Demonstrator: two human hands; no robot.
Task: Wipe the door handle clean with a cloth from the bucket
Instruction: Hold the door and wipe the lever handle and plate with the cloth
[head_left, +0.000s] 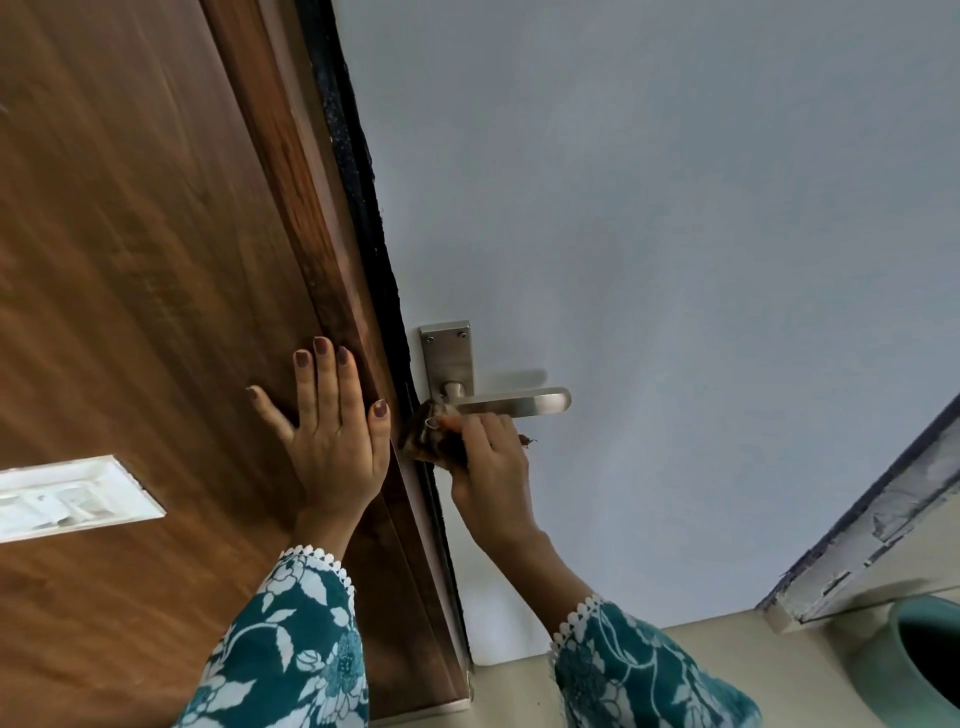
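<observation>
Two bare hands work: left hand (332, 431) flat, open on the brown wooden door frame (291, 218), right hand (488, 457) clutching a bunched brown cloth (428, 434) under the brushed-steel lever door handle (511, 401); best to wrap and slide outward.

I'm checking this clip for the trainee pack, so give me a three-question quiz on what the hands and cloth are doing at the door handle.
1. True or false: the left hand holds the cloth.
2. Which part of the lever door handle does the brown cloth touch? A) its free rounded tip B) the underside near the pivot C) the top screws of the backplate
3. Fill in: the left hand rests flat on the wooden ____.

Key:
1. False; the right hand grips the cloth.
2. B.
3. Door frame; the palm is open with fingers spread.
</observation>
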